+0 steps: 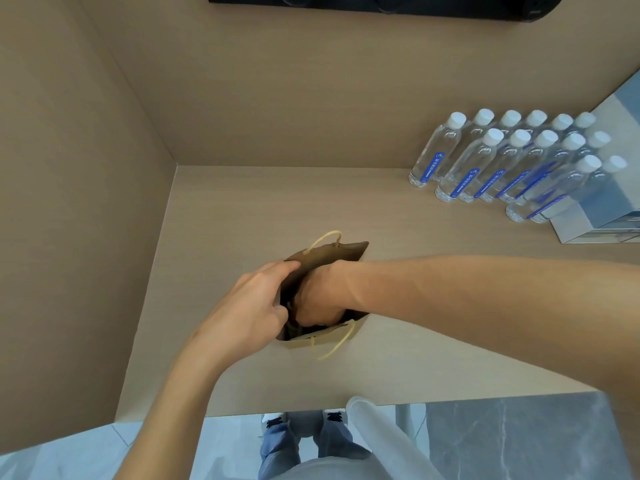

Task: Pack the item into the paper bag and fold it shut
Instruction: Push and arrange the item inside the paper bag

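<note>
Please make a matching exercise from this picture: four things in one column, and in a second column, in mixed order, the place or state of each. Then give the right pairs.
Column 1
1. left hand
2. right hand
3. water bottles
4. paper bag

Column 2
A. standing in rows at the far right of the table
B. reaching down inside the bag
C. open at the top, upright on the table
D. holding the bag's left edge

Pairs: 1-D, 2-B, 3-A, 4-C
</note>
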